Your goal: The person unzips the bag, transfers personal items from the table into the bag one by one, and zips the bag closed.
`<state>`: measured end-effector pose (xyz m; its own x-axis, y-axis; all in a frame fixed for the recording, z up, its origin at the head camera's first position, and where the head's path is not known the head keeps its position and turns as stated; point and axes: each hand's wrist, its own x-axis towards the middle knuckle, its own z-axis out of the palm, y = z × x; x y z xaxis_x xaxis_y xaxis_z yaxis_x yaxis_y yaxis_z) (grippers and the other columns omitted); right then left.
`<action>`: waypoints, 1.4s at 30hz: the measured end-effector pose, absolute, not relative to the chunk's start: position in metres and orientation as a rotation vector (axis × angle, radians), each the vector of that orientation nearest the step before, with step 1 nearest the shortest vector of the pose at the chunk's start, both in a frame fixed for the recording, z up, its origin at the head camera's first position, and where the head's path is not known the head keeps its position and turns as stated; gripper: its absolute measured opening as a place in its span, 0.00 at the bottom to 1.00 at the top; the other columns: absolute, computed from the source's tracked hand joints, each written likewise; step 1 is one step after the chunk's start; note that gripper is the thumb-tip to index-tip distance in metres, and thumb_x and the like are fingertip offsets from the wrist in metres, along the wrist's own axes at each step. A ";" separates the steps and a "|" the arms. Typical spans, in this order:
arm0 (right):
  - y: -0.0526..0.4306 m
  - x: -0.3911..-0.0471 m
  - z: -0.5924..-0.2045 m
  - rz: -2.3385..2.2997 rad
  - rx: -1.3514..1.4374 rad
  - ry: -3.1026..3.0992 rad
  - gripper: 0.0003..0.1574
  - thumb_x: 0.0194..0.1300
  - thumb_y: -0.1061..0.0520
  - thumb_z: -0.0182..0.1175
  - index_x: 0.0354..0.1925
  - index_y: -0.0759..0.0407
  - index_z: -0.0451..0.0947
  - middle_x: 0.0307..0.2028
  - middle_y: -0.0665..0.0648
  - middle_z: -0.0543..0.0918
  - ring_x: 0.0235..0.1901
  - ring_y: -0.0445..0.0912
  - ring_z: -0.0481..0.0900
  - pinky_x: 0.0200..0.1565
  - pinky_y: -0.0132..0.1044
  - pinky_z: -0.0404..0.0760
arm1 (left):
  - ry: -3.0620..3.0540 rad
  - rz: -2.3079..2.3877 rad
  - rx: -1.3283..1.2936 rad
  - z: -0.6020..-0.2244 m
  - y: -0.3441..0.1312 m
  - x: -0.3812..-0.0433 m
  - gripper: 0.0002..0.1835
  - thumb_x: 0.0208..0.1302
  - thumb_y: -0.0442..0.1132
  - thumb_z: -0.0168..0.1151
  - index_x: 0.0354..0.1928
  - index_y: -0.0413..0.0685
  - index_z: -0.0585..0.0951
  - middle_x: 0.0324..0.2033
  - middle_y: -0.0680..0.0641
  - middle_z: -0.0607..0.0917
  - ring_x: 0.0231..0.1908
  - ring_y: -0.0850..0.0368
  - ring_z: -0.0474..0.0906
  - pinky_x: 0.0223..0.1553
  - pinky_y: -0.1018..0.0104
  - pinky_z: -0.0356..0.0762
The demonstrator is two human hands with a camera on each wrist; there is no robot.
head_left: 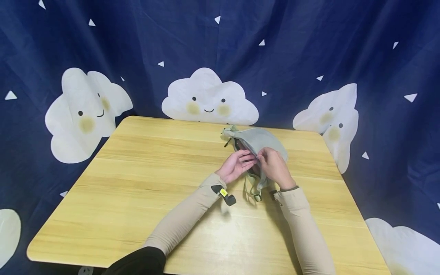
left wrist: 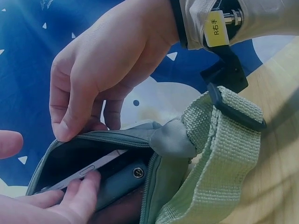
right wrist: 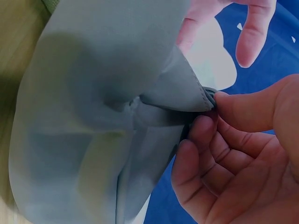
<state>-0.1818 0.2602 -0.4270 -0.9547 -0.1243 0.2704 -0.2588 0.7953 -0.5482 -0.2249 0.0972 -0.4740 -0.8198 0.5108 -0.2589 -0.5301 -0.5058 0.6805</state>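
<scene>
A grey-green sling bag lies toward the far right of the table, its zipped mouth gaping. My right hand pinches the zipper edge between thumb and fingers, holding that side up. Fingers of my left hand reach into the mouth, fairly straight, with the thumb apart. In the left wrist view those fingertips lie against a slim silver-edged phone inside the bag. Beside the phone sits a dark green item with a round metal snap. The bag's depths are hidden.
A pale green webbing strap with a dark buckle hangs from the bag's near end onto the wooden table. Behind the table hangs a dark blue curtain with clouds. Each sleeve carries a wrist-worn camera mount.
</scene>
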 end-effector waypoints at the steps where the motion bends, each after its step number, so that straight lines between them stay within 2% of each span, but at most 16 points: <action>1: 0.260 -0.182 -0.427 0.889 0.299 -2.765 0.06 0.73 0.64 0.59 0.38 0.66 0.81 0.36 0.65 0.87 0.33 0.54 0.83 0.38 0.48 0.81 | 1.050 2.304 -0.032 -0.474 0.097 -0.225 0.09 0.77 0.39 0.47 0.52 0.44 0.70 0.67 0.31 0.71 0.74 0.33 0.65 0.78 0.54 0.65; 4: 0.260 -0.182 -0.427 0.889 0.297 -2.763 0.06 0.73 0.64 0.59 0.38 0.66 0.81 0.36 0.65 0.87 0.34 0.55 0.83 0.39 0.50 0.82 | 1.040 2.311 -0.027 -0.474 0.099 -0.226 0.06 0.77 0.38 0.47 0.48 0.45 0.71 0.60 0.35 0.75 0.67 0.36 0.73 0.78 0.54 0.65; 6: 0.259 -0.182 -0.427 0.890 0.296 -2.763 0.06 0.74 0.64 0.58 0.38 0.66 0.81 0.37 0.66 0.87 0.36 0.56 0.84 0.41 0.51 0.83 | 1.042 2.312 -0.026 -0.474 0.100 -0.227 0.06 0.77 0.38 0.47 0.47 0.45 0.72 0.55 0.38 0.76 0.59 0.42 0.78 0.78 0.54 0.65; 9: 0.259 -0.182 -0.426 0.896 0.292 -2.764 0.06 0.74 0.64 0.58 0.39 0.66 0.81 0.38 0.66 0.88 0.37 0.57 0.85 0.43 0.53 0.84 | 1.045 2.314 -0.028 -0.475 0.101 -0.229 0.06 0.76 0.39 0.47 0.46 0.46 0.72 0.51 0.41 0.77 0.50 0.50 0.79 0.78 0.53 0.64; 12: 0.258 -0.182 -0.426 0.896 0.289 -2.765 0.06 0.74 0.64 0.58 0.39 0.66 0.80 0.38 0.66 0.88 0.36 0.56 0.84 0.42 0.52 0.84 | 1.049 2.319 -0.036 -0.474 0.103 -0.230 0.06 0.76 0.39 0.47 0.45 0.46 0.73 0.49 0.43 0.78 0.47 0.52 0.80 0.78 0.53 0.64; 18: 0.259 -0.183 -0.427 0.896 0.285 -2.764 0.06 0.74 0.63 0.58 0.39 0.66 0.80 0.38 0.65 0.87 0.34 0.54 0.83 0.39 0.49 0.82 | 1.056 2.325 -0.042 -0.474 0.105 -0.231 0.07 0.76 0.38 0.46 0.42 0.49 0.74 0.48 0.43 0.78 0.44 0.54 0.81 0.79 0.53 0.63; 29: 0.260 -0.183 -0.427 0.899 0.274 -2.775 0.06 0.74 0.64 0.58 0.39 0.66 0.80 0.38 0.66 0.88 0.34 0.54 0.83 0.39 0.48 0.81 | 1.016 2.325 -0.027 -0.474 0.107 -0.228 0.08 0.75 0.38 0.46 0.48 0.44 0.73 0.48 0.42 0.78 0.46 0.53 0.81 0.79 0.51 0.63; 39: 0.262 -0.183 -0.430 0.916 0.282 -2.780 0.06 0.74 0.64 0.58 0.40 0.67 0.80 0.39 0.66 0.88 0.37 0.56 0.85 0.42 0.51 0.84 | 0.998 2.330 -0.033 -0.472 0.113 -0.230 0.05 0.73 0.37 0.49 0.39 0.45 0.74 0.44 0.44 0.79 0.43 0.54 0.81 0.79 0.51 0.63; 42: 0.261 -0.183 -0.430 0.917 0.284 -2.778 0.06 0.74 0.64 0.58 0.40 0.67 0.80 0.39 0.66 0.88 0.37 0.56 0.85 0.42 0.51 0.84 | 0.978 2.333 -0.040 -0.471 0.113 -0.231 0.05 0.73 0.37 0.50 0.38 0.46 0.74 0.44 0.44 0.78 0.43 0.55 0.81 0.76 0.53 0.66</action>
<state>-0.1833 0.2610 -0.4300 -0.9612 -0.1180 0.2495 -0.2433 0.7888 -0.5644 -0.2307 0.1134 -0.4714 -0.8185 0.5182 -0.2481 -0.5403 -0.5473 0.6392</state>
